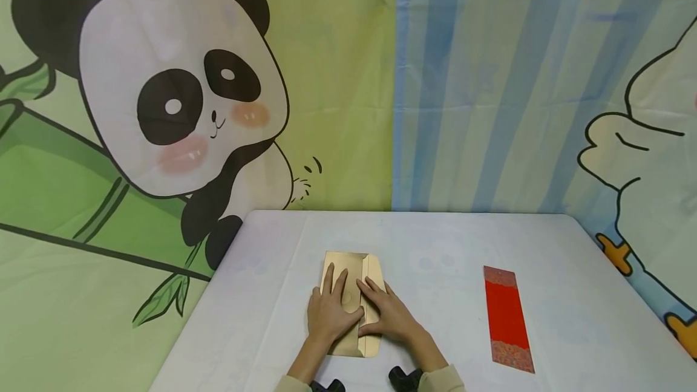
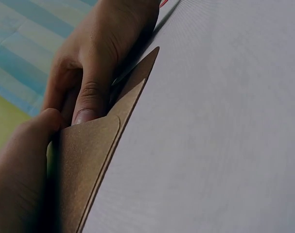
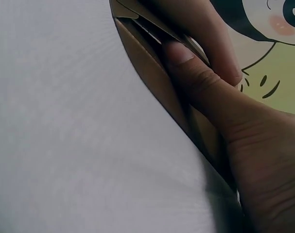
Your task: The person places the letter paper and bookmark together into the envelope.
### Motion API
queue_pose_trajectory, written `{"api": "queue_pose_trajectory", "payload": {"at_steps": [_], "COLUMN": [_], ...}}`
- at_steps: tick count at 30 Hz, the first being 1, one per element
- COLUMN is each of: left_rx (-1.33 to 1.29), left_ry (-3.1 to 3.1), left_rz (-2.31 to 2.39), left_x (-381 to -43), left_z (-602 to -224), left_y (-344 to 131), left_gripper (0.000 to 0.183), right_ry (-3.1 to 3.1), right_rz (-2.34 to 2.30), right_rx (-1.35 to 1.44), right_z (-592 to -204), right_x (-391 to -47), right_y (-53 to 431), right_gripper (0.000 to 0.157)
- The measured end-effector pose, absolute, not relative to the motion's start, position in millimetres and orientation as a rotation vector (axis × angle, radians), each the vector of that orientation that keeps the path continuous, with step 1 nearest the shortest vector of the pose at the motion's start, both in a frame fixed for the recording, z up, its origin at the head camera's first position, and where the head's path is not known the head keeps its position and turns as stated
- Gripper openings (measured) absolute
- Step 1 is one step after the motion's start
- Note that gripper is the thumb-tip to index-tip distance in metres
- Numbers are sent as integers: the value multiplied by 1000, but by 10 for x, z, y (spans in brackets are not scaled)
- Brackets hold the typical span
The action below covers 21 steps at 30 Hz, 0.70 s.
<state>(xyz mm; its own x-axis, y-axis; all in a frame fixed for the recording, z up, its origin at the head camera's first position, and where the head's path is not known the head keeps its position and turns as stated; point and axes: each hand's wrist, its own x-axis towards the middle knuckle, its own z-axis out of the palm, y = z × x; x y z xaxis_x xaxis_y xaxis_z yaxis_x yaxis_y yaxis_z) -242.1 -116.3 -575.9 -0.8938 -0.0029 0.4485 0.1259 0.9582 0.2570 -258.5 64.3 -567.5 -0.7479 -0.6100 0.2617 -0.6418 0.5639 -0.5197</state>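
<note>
A gold paper envelope (image 1: 351,295) lies lengthwise on the white table, a folded flap (image 1: 373,346) running down its right side. My left hand (image 1: 329,314) rests on its left part with the fingers spread and fairly straight. Over the flap side lies my right hand (image 1: 393,317), fingers extended and thumb apart. In the left wrist view the right thumb (image 2: 89,92) touches the paper (image 2: 89,160) beside the left thumb (image 2: 38,126). The right wrist view shows the right thumb (image 3: 196,73) against the folded edge, with a gap between paper layers (image 3: 147,68).
A red paper strip (image 1: 507,313) with patterned ends lies to the right on the white table (image 1: 435,259). Two small black objects (image 1: 405,378) sit by the wrists. Behind the table hangs a curtain (image 1: 337,77) printed with a panda.
</note>
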Motion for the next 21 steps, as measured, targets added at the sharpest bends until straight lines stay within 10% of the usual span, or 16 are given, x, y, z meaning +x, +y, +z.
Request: {"api": "queue_pose_trajectory", "payload": {"at_steps": [14,21], "left_rx": [-83,-88], "left_ry": [-2641,-2641], "left_rz": [-471,-473], "left_x": [-2417,-2419], "left_z": [-5753,-5745], "left_y": [-1158,-1161], "left_gripper": [87,87], "right_ry": [-2465,-2546], "right_rz": [1025,751], "right_rx": [721,88], "right_z": [-5575,-5517], "right_x": [-2407,-2210], "right_y": [1642,2542], "right_gripper": [58,72]}}
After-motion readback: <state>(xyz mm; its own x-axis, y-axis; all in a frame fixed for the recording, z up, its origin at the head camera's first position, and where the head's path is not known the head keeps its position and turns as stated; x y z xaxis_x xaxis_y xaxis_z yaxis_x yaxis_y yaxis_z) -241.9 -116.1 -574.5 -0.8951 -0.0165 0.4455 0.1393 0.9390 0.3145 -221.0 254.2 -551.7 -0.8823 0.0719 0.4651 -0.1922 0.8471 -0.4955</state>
